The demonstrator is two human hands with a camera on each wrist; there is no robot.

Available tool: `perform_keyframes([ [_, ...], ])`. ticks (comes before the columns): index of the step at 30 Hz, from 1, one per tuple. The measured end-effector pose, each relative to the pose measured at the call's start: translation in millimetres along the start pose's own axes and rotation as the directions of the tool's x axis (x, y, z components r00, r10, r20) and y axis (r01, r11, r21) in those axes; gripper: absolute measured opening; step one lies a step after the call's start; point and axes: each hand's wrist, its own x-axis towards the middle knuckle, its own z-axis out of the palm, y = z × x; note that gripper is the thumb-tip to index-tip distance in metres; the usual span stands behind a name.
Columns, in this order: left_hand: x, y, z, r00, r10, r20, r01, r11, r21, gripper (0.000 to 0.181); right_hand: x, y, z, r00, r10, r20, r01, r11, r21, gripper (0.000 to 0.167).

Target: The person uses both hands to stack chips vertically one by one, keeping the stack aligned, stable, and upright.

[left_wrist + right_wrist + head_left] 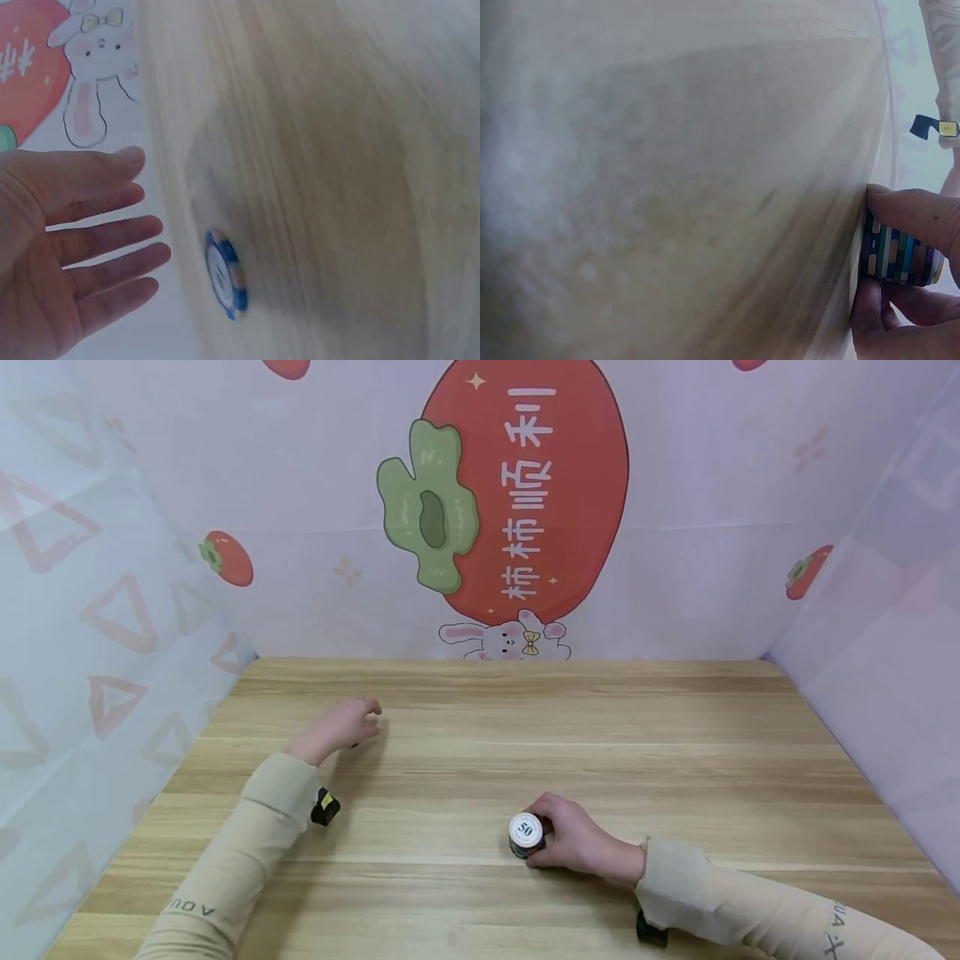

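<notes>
A stack of poker chips (526, 832), its top chip white-faced and marked 50, stands on the wooden table near the middle. My right hand (577, 839) grips it from the right side, thumb and fingers on opposite sides. The chips' multicoloured edges (900, 255) show in the right wrist view. My left hand (341, 728) is over the table's far left part, fingers spread and holding nothing. Close by, a single blue-and-white poker chip (225, 274) lies on the table in the left wrist view, apart from the fingers. The head view shows little of that chip, mostly hidden beneath the hand.
The wooden table (465, 735) spreads under both hands. Behind it hangs a backdrop (690, 527) printed with a large red fruit and a rabbit. A patterned white sheet (67, 693) borders the left side. Black straps (325, 807) show at both sleeves.
</notes>
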Motion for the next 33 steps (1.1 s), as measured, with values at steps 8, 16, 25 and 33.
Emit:
perform_keyframes([
  [8, -6.9, -11.9, -0.7, 0.995, -0.093, 0.019, 0.093, 0.995, 0.02, 0.033, -0.2, 1, -1, 1.0, -0.012, 0.004, 0.012, 1.0, 0.0, 0.042],
  [16, -10.4, -15.1, 0.5, 0.991, -0.132, 0.005, 0.132, 0.991, 0.028, 0.013, -0.2, 0, -1, 1.0, 0.004, 0.012, -0.004, 1.0, 0.01, 0.042],
  [25, -9.6, -19.1, 3.0, 0.992, -0.118, -0.045, 0.121, 0.991, 0.055, 0.018, 0.3, 0, -1, 1.0, -0.017, 0.005, 0.017, 1.0, 0.016, 0.042],
  [33, -11.2, -12.8, 1.5, 0.99, -0.104, -0.094, 0.111, 0.992, 0.066, 0.011, 0.2, -1, -3, 1.0, -0.012, 0.012, 0.012, 1.0, 0.015, 0.042],
])
